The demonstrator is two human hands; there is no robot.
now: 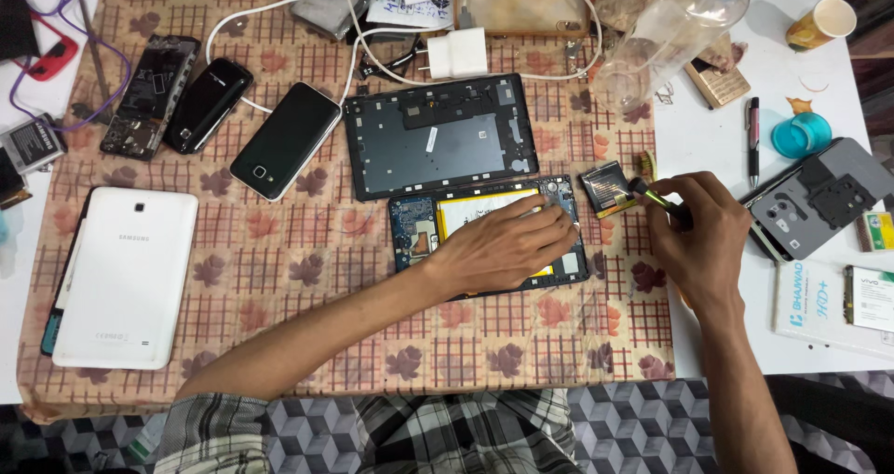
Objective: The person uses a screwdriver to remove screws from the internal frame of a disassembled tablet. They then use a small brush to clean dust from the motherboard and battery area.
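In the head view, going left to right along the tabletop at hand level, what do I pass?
White tablet → opened tablet under the left hand → small dark part → right hand gripping a tool → grey back cover → white box.

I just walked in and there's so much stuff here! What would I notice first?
Probably the opened tablet in the middle, its insides showing, with the left hand pressing flat on it. Just to its right, the right hand grips a small dark tool tipped toward a small loose part. On the far left lies a big white tablet, face down on the leaf-patterned cloth.
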